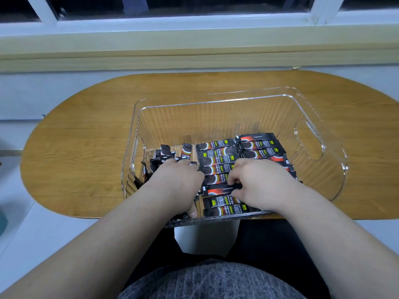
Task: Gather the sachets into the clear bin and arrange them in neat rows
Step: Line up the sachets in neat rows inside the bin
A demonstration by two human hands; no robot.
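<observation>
We can read no word, brand or number with any certainty. The only print we find is on the sachets (218, 157) lying in the clear bin (216, 99) at the near edge of the bench (86, 147). Each black wrapper carries a run of pale characters along its length and a small yellow-green patch with dark marks on it, yet both are too small and blurred for us to make out. The dark-backed sachet (218, 188) pinched in the right hand (259, 182) shows a thin line of white small print near its upper edge, and we cannot read that either.
</observation>
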